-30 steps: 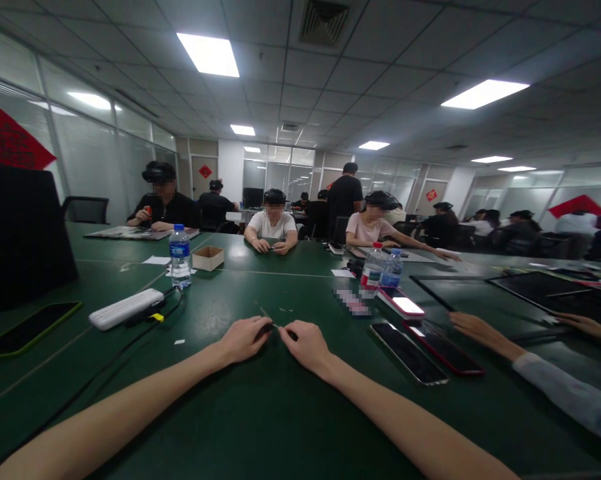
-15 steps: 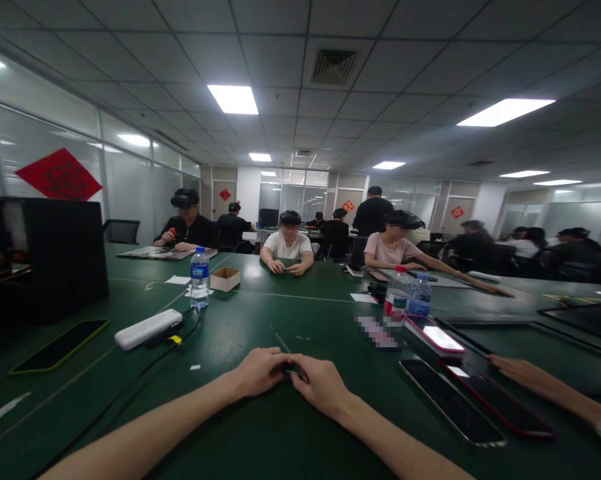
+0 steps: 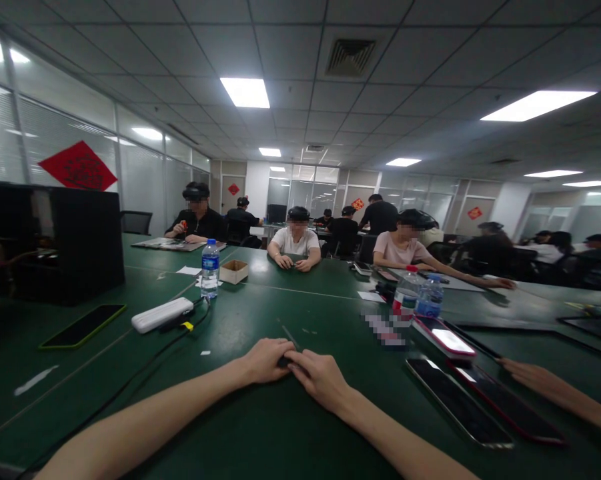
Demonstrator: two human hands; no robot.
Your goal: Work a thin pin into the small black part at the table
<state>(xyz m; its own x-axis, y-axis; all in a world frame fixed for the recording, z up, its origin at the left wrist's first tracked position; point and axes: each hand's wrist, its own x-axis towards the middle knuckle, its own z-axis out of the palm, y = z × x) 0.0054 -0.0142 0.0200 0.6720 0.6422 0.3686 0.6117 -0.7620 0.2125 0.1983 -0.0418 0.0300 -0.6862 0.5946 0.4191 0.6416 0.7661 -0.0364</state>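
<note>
A wide office room with a tiled ceiling, lit panels and glass partitions fills the upper half of the frame, and a dark green counter [image 3: 260, 433] spreads across the lower half. Several people sit around it and beyond; one in a white top [image 3: 296, 243] faces the camera near the centre of the frame.

At lower centre, the left hand [image 3: 270, 361] and right hand [image 3: 321, 379] meet above the counter, fingertips together. A small dark object [image 3: 283, 361] lies at the left fingertips, directly under the bent fingers and mostly hidden by them; its kind cannot be told. The left grip is closed around it. The right hand's fingers reach over to the left fingertips, but whether its grip also pinches the object cannot be told. A thin pale strip [image 3: 289, 335] shows just beyond the hands.

Left of centre are a white power bank [image 3: 162, 315] with a black cable [image 3: 147, 365], a blue-capped water bottle [image 3: 210, 270] and an open cardboard box [image 3: 234, 271]. A green-edged phone [image 3: 83, 327] lies at left. Toward the lower right lie a black phone [image 3: 457, 402] and a red-edged phone [image 3: 511, 405], near another person's hand [image 3: 527, 373].
</note>
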